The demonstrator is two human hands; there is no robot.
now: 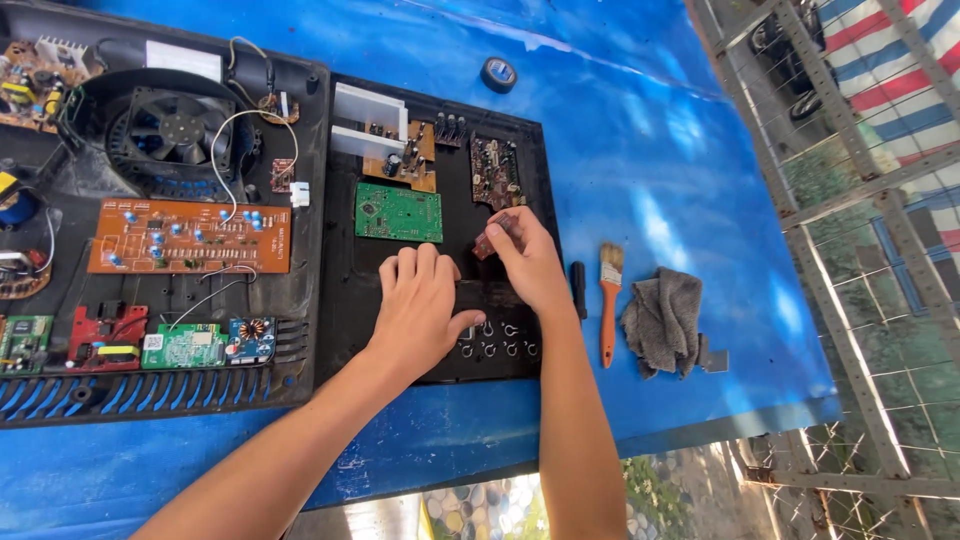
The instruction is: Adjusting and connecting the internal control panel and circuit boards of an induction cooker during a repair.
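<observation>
Pinching a small brown board [495, 237], right hand [528, 262]; left hand [420, 305] pressing black panel [345, 300].

Both forearms bare, no sleeves, left hand [418, 305], right hand [530, 262]

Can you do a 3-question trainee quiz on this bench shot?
1. True or false: the right hand pinches a small brown circuit board.
2. What does the left hand rest on? A) grey rag B) black panel C) tape roll
3. Which tool lies between the black panel and the grey rag?

Key: 1 true. 2 B. 3 the orange-handled paintbrush.
</observation>
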